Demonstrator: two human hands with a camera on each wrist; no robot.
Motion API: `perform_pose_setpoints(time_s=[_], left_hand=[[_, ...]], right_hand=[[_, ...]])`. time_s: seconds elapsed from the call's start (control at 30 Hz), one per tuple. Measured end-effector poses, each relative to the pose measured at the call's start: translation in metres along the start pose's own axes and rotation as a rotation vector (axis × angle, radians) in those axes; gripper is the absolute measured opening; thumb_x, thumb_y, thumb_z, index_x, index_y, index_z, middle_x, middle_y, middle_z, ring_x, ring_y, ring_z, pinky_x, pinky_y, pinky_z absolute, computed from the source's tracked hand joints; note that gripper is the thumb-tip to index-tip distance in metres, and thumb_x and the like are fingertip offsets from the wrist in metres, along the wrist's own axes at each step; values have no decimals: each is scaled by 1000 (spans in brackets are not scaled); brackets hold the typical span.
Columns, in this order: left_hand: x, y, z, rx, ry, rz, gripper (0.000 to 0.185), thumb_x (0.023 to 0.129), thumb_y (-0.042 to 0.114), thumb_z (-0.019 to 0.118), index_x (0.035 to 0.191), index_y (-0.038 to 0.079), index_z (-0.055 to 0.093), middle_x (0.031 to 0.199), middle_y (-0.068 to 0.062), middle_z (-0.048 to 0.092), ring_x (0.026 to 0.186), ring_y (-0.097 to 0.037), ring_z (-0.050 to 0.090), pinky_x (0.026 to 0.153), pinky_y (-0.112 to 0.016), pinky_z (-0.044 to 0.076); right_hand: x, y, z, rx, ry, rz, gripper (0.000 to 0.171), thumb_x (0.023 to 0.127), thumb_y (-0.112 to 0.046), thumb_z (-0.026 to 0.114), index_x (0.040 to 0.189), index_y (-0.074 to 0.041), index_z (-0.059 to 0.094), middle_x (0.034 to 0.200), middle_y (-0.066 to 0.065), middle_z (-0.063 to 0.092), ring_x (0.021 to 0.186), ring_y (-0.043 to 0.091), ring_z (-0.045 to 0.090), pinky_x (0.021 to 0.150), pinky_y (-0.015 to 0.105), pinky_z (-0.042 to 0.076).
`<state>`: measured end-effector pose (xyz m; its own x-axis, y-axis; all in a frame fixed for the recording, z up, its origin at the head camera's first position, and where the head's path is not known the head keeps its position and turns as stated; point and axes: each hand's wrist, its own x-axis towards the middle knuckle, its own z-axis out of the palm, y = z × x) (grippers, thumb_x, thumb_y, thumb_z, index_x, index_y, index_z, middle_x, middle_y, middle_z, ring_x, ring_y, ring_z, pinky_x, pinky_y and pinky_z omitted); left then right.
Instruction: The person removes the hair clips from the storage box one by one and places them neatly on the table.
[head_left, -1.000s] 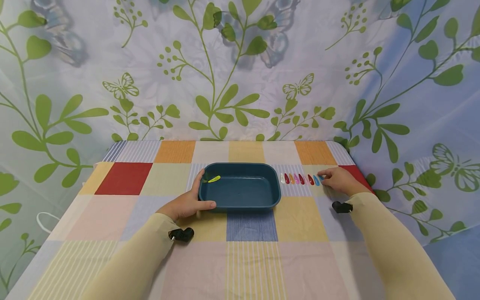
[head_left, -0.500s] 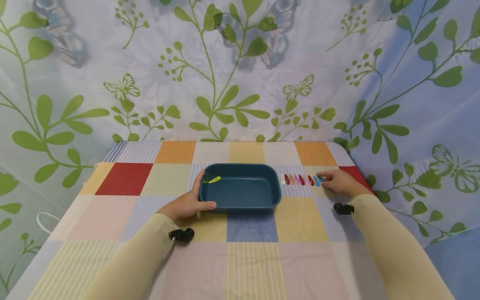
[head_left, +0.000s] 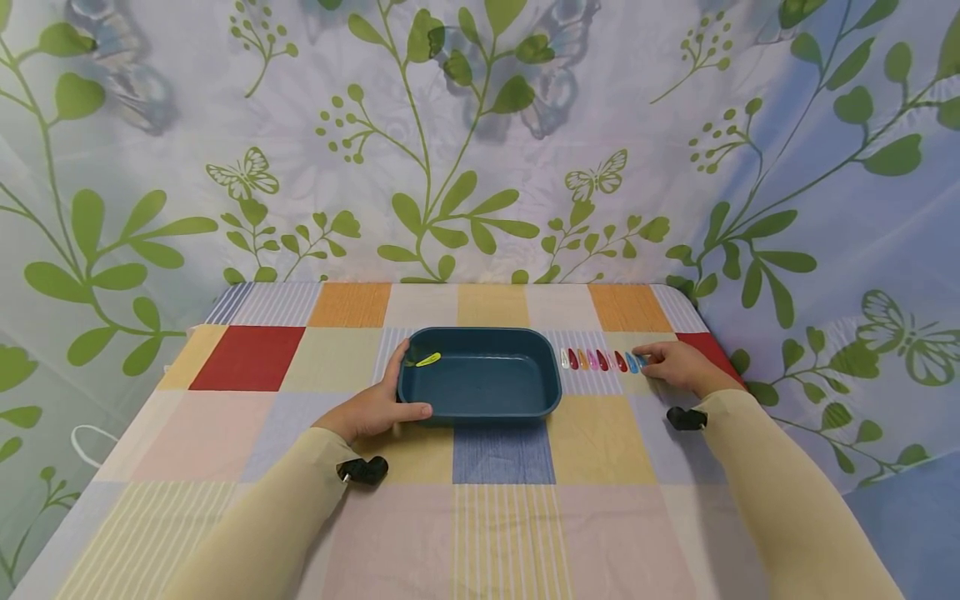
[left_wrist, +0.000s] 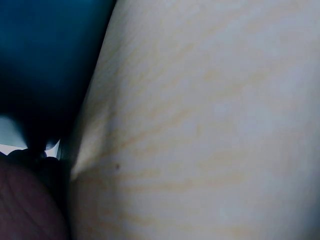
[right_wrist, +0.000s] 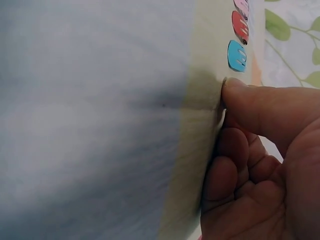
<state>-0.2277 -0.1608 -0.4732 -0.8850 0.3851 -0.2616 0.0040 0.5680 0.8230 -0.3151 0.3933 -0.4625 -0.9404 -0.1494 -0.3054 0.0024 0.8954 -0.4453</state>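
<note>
A dark blue plastic tray (head_left: 480, 414) stands mid-table with a yellow-green snap hair clip (head_left: 429, 359) inside at its left. My left hand (head_left: 371, 410) grips the tray's left end, thumb along the front wall and fingers on the left side. To the right of the tray, several coloured snap hair clips (head_left: 602, 359) lie in a row. At the row's right end my right hand (head_left: 678, 362) pinches a blue hair clip (head_left: 642, 360), mostly hidden by the fingertips. Beside it lies another blue hair clip (right_wrist: 237, 56), apart from the thumb in the right wrist view.
A patchwork tablecloth (head_left: 502, 533) covers the table. Behind and at the right hangs a leaf-patterned curtain (head_left: 480, 225). A white cable loop (head_left: 90, 446) shows past the table's left edge.
The right hand's fingertips have shifted very slightly at the end of the clip row. The left hand and the tray stay in place.
</note>
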Motion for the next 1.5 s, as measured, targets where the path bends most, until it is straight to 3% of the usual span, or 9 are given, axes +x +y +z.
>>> perform_pose_setpoints(time_s=[0.23, 0.53, 0.77, 1.27, 1.5], left_hand=[[-2, 3, 0, 12, 6, 2, 128, 86, 59, 80, 166, 38, -18, 175, -25, 8, 148, -53, 40, 120, -68, 32], [-1, 2, 1, 18, 4, 1, 128, 87, 60, 79, 166, 38, -18, 174, -26, 10, 148, -53, 41, 119, -68, 33], [-1, 3, 0, 31, 10, -10, 126, 88, 58, 78, 166, 39, -18, 173, -28, 15, 144, -52, 46, 118, -68, 35], [-1, 2, 1, 10, 2, -7, 127, 87, 58, 79, 165, 39, -19, 175, -25, 5, 148, -54, 40, 119, -69, 32], [0, 2, 1, 29, 12, -6, 127, 87, 59, 79, 166, 38, -19, 173, -28, 12, 144, -52, 46, 118, -68, 34]], right_hand=[[-7, -4, 2, 49, 22, 22, 52, 98, -16, 68, 147, -1, 58, 104, 13, 61, 90, 25, 52, 66, 30, 45], [-3, -1, 5, 71, 22, 28, 52, 98, -17, 68, 147, -1, 58, 99, 9, 59, 84, 22, 51, 64, 29, 43], [-1, 1, 6, 101, 25, 46, 53, 98, -19, 69, 148, -3, 58, 101, 10, 59, 89, 24, 52, 68, 30, 44], [-5, -3, 6, 116, 26, 72, 54, 99, -19, 68, 150, -5, 57, 104, 10, 58, 97, 26, 51, 74, 31, 44], [-5, -3, 4, 123, 23, 74, 54, 99, -19, 69, 150, -5, 57, 105, 11, 58, 98, 27, 51, 74, 31, 45]])
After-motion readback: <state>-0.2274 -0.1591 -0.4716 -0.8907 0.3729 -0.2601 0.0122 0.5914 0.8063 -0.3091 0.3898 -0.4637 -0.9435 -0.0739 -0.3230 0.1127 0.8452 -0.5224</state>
